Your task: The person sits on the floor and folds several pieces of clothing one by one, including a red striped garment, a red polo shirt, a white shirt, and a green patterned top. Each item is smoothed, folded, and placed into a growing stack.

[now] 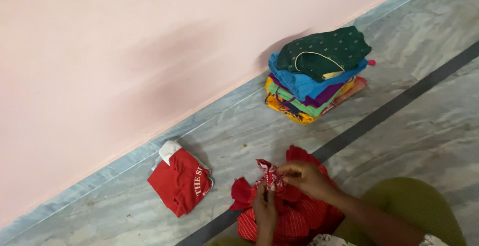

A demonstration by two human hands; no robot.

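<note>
Viewpoint: looking down at a marble floor [424, 141] where it meets a pale pink wall [124, 51].
Left hand [264, 208]: low in the view, just below a bunched corner of the red cloth; fingers closed narrow, pinching that corner from underneath.
Right hand [307, 176]: just to the right of the same bunched corner; fingers curled tight, gripping the patterned red-and-white part from the side. The two hands are almost touching.
Red cloth [294, 216]: a red garment with fine pale stripes, lying on the floor directly in front of the person and spread under both hands; the pinched corner is lifted clear of the rest.
Knee [414, 206]: covered in olive-green fabric, to the right of the red cloth, just beside it.
Folded red shirt [180, 181]: lies flat on the floor near the wall, to the left of the red cloth and apart from it; a white collar shows at its upper edge.
Stack of folded clothes [317, 76]: stands against the wall, well apart from the hands; dark green piece on top, then blue, purple, green and yellow layers.
Dark floor stripe [399, 104]: runs diagonally between the stack and the red cloth.
</note>
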